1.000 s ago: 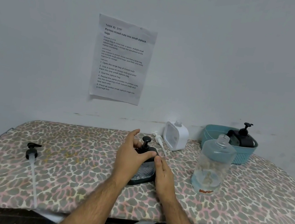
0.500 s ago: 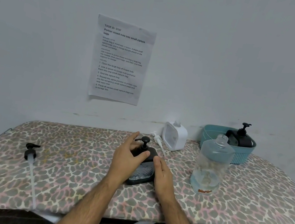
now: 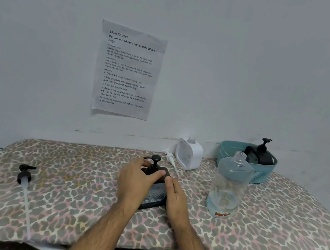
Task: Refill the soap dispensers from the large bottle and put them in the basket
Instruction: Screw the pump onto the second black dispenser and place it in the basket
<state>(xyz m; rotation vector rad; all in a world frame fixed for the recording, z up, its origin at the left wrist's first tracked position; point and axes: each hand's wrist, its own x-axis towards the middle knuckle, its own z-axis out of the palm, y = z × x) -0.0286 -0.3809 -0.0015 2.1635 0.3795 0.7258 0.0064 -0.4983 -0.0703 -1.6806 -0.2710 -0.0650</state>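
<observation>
A black soap dispenser stands mid-table with its pump head on top. My left hand curls round its pump collar, thumb across the front. My right hand grips the dispenser's right side. The large clear bottle stands uncapped to the right, with little liquid at the bottom. A teal basket at the back right holds another black dispenser. A white dispenser without pump stands by the wall, with its white pump lying beside it.
A black pump with a long white tube lies on the left of the leopard-print board. A printed sheet hangs on the wall behind. The board's front edge drops off near my forearms.
My left hand's fingers have shifted round the pump collar, thumb moving across the front. The dispenser and my right hand stay in place.
</observation>
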